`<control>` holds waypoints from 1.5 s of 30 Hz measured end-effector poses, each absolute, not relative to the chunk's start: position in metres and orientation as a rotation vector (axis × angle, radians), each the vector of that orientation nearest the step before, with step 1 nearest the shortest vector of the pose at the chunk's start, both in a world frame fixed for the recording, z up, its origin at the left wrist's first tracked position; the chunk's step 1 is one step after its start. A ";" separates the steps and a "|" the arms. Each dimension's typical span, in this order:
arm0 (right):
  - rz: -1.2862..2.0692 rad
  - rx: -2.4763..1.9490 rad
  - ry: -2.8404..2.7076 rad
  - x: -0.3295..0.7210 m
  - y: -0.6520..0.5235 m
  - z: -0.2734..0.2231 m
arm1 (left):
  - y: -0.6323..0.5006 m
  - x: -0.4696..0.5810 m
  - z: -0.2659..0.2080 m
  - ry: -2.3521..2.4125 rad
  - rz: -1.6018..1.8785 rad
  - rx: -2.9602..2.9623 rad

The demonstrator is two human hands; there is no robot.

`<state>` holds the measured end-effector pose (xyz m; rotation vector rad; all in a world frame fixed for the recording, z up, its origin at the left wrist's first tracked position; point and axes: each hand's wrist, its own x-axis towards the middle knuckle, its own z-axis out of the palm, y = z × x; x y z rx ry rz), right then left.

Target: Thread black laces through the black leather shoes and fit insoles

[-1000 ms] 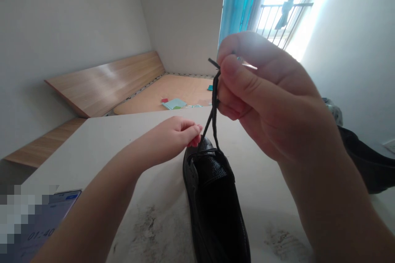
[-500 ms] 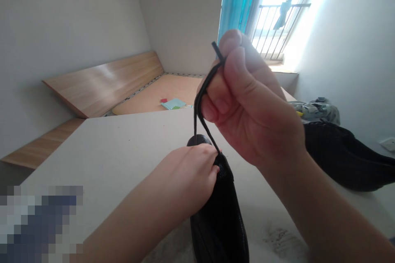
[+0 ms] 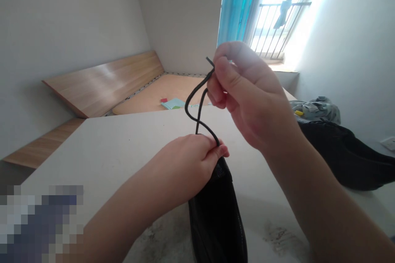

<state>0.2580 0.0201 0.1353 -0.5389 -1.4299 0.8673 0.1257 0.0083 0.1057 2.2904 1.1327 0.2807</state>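
Observation:
A black shoe [image 3: 217, 213] stands on the white tabletop with its toe pointing away from me, its front largely hidden by my left hand [image 3: 191, 160]. The fingers of that hand are closed over the lacing, thumb and fingertip pinching a thin black shoelace [image 3: 199, 121] where it leaves the shoe. Raised above the shoe, my right hand [image 3: 243, 86] pinches the lace near its end between thumb and forefinger. A short tip sticks out past the fingers. Between the two hands the lace hangs in a slack, crossing curve.
A second black shoe [image 3: 345, 154] lies on the white tabletop [image 3: 108, 152] at the right, with a crumpled grey cloth [image 3: 322, 109] behind it. Dark smudges mark the table's near side. Beyond are a bed [image 3: 142, 92] with a wooden headboard and a window with blue curtains [image 3: 237, 4].
My right hand has come down slightly, and the lace, taut before, now sags in a curve. My left hand has moved slightly up and its thumb now pinches the lace.

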 end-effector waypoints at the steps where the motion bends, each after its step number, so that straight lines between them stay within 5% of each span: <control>1: 0.817 -0.572 -1.431 0.262 0.024 0.135 | 0.010 0.124 0.106 1.120 0.296 2.271; 15: 0.948 -0.513 -1.432 0.281 0.025 0.144 | 0.019 0.123 0.110 0.914 0.568 1.876; 22: 0.713 -1.237 -1.657 0.301 0.021 0.109 | 0.021 0.136 0.098 0.740 0.703 1.369; 29: 1.281 -0.927 -1.920 0.312 -0.012 0.028 | 0.018 0.141 0.098 0.701 0.785 1.274; 45: 0.940 -1.144 -2.057 0.302 -0.013 0.029 | -0.008 0.134 0.123 0.714 0.975 1.518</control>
